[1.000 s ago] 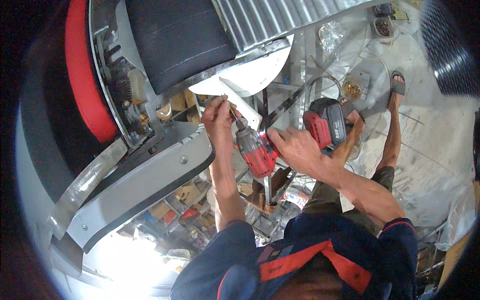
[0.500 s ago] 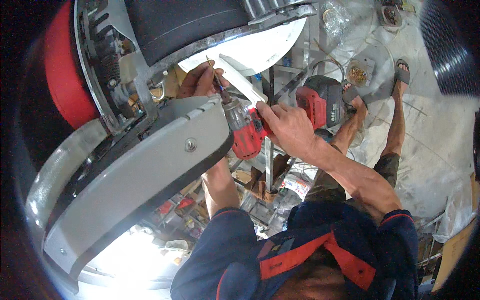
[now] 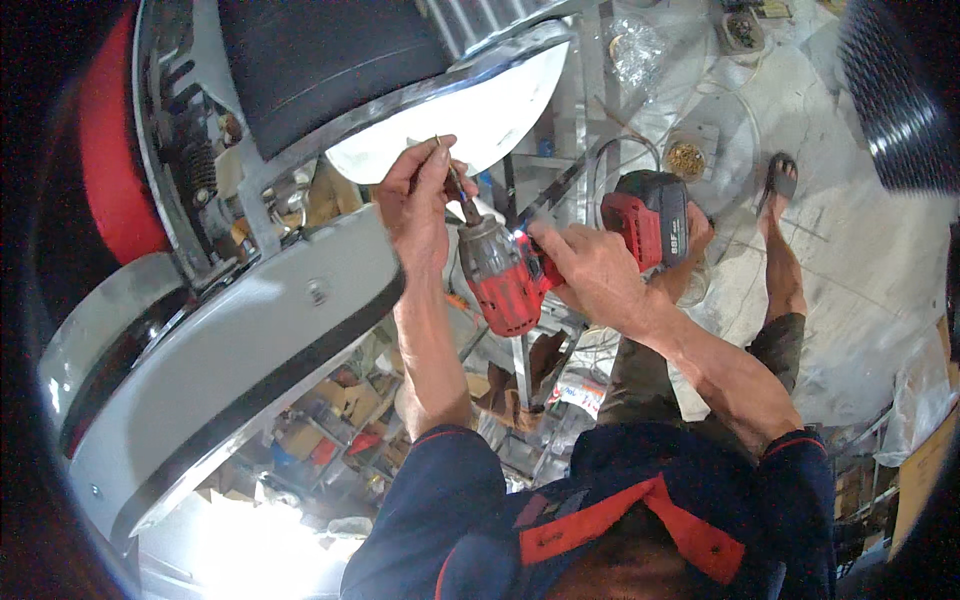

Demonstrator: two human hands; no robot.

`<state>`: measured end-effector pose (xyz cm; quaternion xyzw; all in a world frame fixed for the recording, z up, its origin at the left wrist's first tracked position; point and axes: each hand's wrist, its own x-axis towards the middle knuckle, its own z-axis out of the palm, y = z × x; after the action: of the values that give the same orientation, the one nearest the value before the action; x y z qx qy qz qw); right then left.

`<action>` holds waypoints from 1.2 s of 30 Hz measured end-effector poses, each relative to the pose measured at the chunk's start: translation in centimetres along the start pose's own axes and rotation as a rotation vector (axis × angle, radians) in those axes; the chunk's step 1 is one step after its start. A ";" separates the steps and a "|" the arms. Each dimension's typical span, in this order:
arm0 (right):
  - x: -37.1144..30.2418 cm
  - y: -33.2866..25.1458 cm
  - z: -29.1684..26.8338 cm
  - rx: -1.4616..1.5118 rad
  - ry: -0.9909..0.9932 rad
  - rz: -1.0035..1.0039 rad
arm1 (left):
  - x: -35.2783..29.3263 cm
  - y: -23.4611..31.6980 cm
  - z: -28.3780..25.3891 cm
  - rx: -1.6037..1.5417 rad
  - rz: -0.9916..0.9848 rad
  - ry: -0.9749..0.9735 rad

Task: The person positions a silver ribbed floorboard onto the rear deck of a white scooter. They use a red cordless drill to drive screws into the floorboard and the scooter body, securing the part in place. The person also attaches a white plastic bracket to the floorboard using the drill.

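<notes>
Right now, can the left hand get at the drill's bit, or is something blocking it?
Probably yes: the left hand already pinches the thin bit at the nose of the red drill, which the right hand grips. Nothing lies between them.

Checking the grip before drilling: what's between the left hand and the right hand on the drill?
In the head view, the red cordless drill spans that stretch: left hand pinches its bit, right hand grips the handle.

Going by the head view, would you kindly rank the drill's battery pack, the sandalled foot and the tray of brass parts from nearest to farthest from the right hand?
1. Battery pack, just right of the right hand on the drill's grip.
2. Tray of brass parts, up and to the right.
3. Sandalled foot, farther right on the floor.
</notes>
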<state>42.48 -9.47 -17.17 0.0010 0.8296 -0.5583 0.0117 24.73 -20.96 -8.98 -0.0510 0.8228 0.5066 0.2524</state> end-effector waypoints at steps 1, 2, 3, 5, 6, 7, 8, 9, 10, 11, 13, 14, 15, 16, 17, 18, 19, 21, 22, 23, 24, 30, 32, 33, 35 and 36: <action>-0.4 0.7 -0.3 0.019 -0.021 0.000 | -0.1 -0.6 0.6 -0.043 0.007 -0.001; -1.1 1.3 -0.6 0.010 -0.029 -0.008 | -0.3 -1.5 1.3 -0.101 0.021 -0.004; -1.9 2.1 -1.0 0.002 -0.041 -0.021 | -0.7 -2.4 2.0 -0.099 0.005 0.008; -3.2 4.1 -1.6 0.000 -0.105 -0.023 | -1.7 -4.3 3.3 -0.041 -0.014 0.023; -4.2 4.9 -1.7 0.009 -0.159 -0.004 | -2.4 -5.6 4.4 -0.156 -0.011 0.024; -5.4 5.7 -1.8 0.025 -0.212 0.018 | -3.1 -6.6 5.3 -0.127 -0.066 0.042; -6.8 6.6 -1.9 0.025 -0.229 0.023 | -3.7 -7.7 6.3 -0.108 -0.098 0.051; -8.1 7.6 -2.0 0.023 -0.240 0.025 | -4.4 -8.8 7.5 -0.098 -0.142 0.064; -9.7 8.8 -2.2 0.023 -0.254 0.026 | -5.2 -10.0 9.0 -0.097 -0.171 0.069; -11.4 10.3 -2.4 0.038 -0.303 0.032 | -6.0 -11.2 10.5 -0.081 -0.222 0.089; -15.2 13.5 -3.0 0.026 -0.211 -0.002 | -7.6 -13.6 14.4 -0.043 -0.210 0.084; -17.1 15.0 -3.1 0.012 -0.151 -0.020 | -8.6 -14.7 16.3 -0.023 -0.221 0.087; -18.9 16.7 -3.4 0.077 -0.186 0.008 | -9.5 -15.7 18.3 0.013 -0.239 0.069; -20.8 18.5 -3.7 0.098 -0.180 0.015 | -10.4 -16.8 20.3 0.045 -0.251 0.052; -22.6 20.2 -4.1 0.120 -0.148 0.013 | -10.7 -17.7 22.2 0.073 -0.265 0.041; -24.2 21.9 -4.4 0.145 -0.120 0.014 | -11.0 -18.6 24.1 0.070 -0.251 0.016; -25.6 23.5 -4.5 0.173 -0.207 0.069 | -11.7 -19.4 25.9 0.069 -0.253 -0.001; -28.1 26.1 -5.0 0.176 -0.177 0.049 | -12.7 -20.4 28.8 0.067 -0.253 -0.035; -28.9 27.2 -5.3 0.186 -0.189 0.077 | -12.8 -20.7 30.0 0.086 -0.273 -0.025; -29.4 27.8 -5.5 0.191 -0.169 0.056 | -13.1 -20.7 30.9 0.107 -0.300 -0.021; -30.0 28.0 -5.9 0.204 -0.096 0.003 | -13.5 -20.5 31.5 0.125 -0.336 -0.023; -30.1 26.8 -11.0 0.159 0.030 -0.138 | -14.3 -16.8 31.7 -0.102 -0.469 0.055; -28.8 25.0 -12.0 0.154 0.142 -0.153 | -14.4 -14.9 30.5 -0.168 -0.520 0.061; -28.2 24.0 -12.4 0.163 0.181 -0.151 | -14.4 -14.0 29.8 -0.203 -0.517 0.055; -26.9 22.3 -13.3 0.134 0.136 -0.156 | -14.6 -12.2 27.7 -0.267 -0.533 0.059; -26.0 21.5 -13.7 0.132 0.082 -0.132 | -14.4 -11.4 26.7 -0.313 -0.525 0.071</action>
<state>68.53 11.60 -31.44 -0.0299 0.7889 -0.6109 -0.0591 50.79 -6.00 -21.03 -0.3179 0.7018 0.5424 0.3351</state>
